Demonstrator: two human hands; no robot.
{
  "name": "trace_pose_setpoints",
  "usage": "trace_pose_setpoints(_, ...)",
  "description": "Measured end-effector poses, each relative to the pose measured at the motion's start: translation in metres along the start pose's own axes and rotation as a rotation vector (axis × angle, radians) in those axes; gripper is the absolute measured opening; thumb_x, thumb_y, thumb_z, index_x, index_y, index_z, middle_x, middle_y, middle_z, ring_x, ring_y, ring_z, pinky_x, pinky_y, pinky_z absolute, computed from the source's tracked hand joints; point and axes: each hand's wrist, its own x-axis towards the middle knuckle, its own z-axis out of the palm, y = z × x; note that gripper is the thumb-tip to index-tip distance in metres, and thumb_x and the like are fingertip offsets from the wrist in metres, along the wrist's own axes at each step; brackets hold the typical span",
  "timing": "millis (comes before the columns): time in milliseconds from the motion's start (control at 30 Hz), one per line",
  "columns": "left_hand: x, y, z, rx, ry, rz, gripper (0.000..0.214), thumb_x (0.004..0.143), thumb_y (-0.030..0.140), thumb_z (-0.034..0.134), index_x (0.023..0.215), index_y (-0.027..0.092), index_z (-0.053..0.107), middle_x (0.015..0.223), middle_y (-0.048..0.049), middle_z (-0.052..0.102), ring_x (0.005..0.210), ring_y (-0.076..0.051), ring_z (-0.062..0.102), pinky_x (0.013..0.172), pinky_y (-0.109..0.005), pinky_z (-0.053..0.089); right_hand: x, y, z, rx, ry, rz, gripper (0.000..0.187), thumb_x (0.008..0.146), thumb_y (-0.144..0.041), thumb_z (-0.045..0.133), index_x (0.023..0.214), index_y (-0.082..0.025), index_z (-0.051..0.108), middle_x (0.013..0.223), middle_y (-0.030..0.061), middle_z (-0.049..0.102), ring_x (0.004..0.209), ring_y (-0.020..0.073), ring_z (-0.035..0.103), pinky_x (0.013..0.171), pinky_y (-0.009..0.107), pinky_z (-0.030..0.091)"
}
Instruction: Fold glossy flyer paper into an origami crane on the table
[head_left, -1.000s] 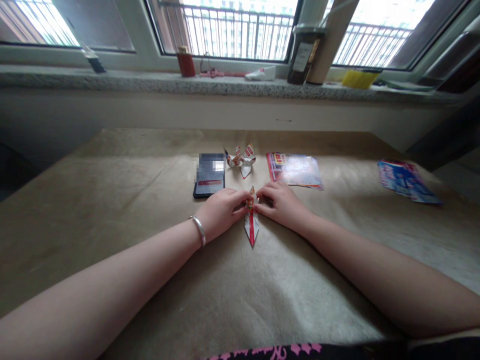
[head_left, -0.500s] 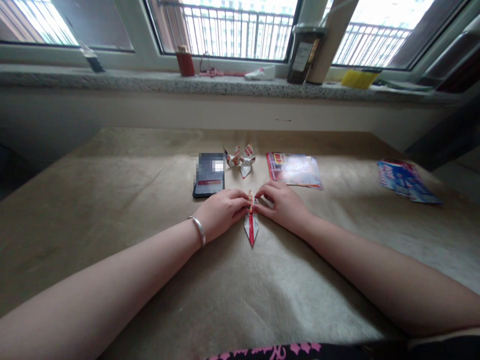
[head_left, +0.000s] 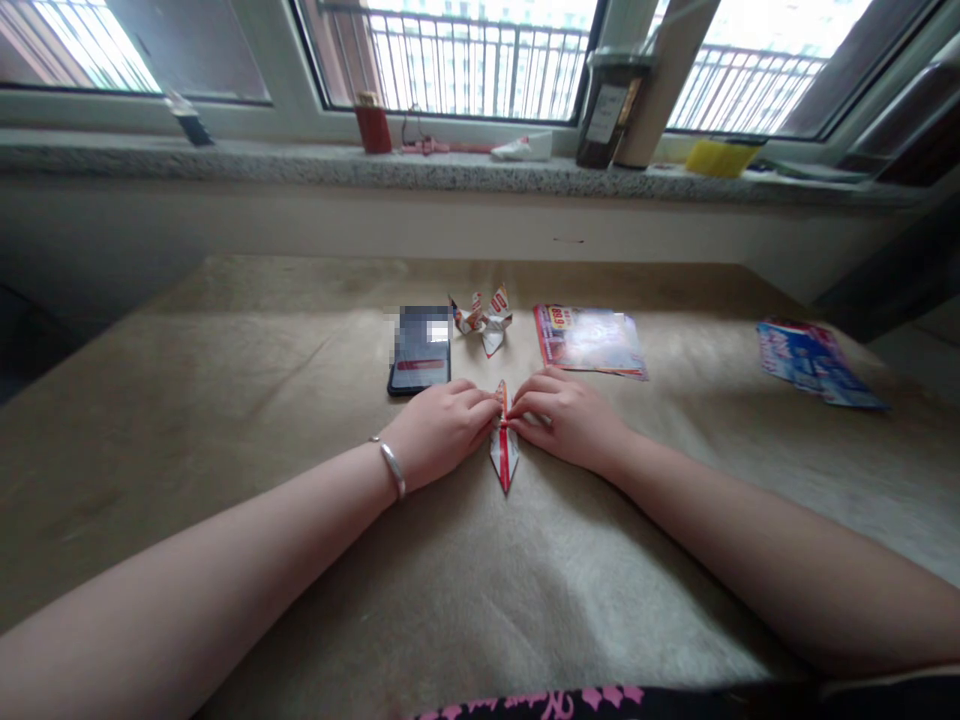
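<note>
A narrow diamond of folded paper (head_left: 505, 460), white with a red stripe down its middle, lies on the table with one point towards me. My left hand (head_left: 444, 422), with a silver bracelet at the wrist, pinches its left edge near the middle. From the other side, my right hand (head_left: 571, 415) has its thumb and fingers closed on the right edge. The fingertips nearly meet and cover part of the upper half. Just beyond my hands stand folded paper cranes (head_left: 487, 320), overlapping so that I cannot tell their number.
A phone (head_left: 420, 350) lies beyond my left hand. Printed leaflets (head_left: 591, 340) are stacked beyond my right hand, and more blue leaflets (head_left: 814, 362) lie at the far right. Along the windowsill (head_left: 285, 165) stand a red container (head_left: 373, 125) and a dark jar (head_left: 606, 110).
Both hands have slid slightly towards me along the folded paper, and more of its upper end shows between the fingers. Everything else stays in place.
</note>
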Motion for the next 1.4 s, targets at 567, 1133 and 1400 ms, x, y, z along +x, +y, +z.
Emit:
trace_pose_setpoints(567, -0.005, 0.007, -0.016, -0.001, -0.111, 0.077, 0.024, 0.089, 0.019, 0.044, 0.106, 0.014, 0.061, 0.107, -0.0099, 0.064, 0.104, -0.022, 0.057, 0.089, -0.037, 0.051, -0.003, -0.002, -0.006, -0.094, -0.044, -0.163, 0.022, 0.092, -0.030, 0.045, 0.093, -0.023, 0.066, 0.086, 0.0034, 0.068, 0.083, 0.0183, 0.053, 0.076, 0.031, 0.042)
trace_pose_setpoints(1133, -0.008, -0.008, -0.016, -0.105, -0.195, 0.105, 0.045, 0.076, 0.005, 0.048, 0.117, 0.021, 0.061, 0.119, -0.0060, 0.059, 0.111, -0.021, 0.054, 0.098, -0.037, 0.045, -0.005, 0.000, -0.016, 0.039, -0.088, -0.157, 0.019, 0.083, -0.022, 0.053, 0.087, -0.020, 0.072, 0.089, 0.0047, 0.070, 0.081, 0.0168, 0.057, 0.074, 0.030, 0.047)
trace_pose_setpoints(1400, -0.010, -0.024, -0.018, -0.220, -0.211, 0.177, 0.045, 0.083, 0.005, 0.041, 0.121, 0.023, 0.058, 0.127, -0.0034, 0.057, 0.120, -0.017, 0.051, 0.104, -0.035, 0.041, -0.007, 0.014, -0.015, 0.200, -0.133, -0.133, 0.023, 0.084, -0.019, 0.054, 0.098, -0.024, 0.071, 0.099, 0.0032, 0.070, 0.088, 0.0155, 0.061, 0.083, 0.034, 0.047)
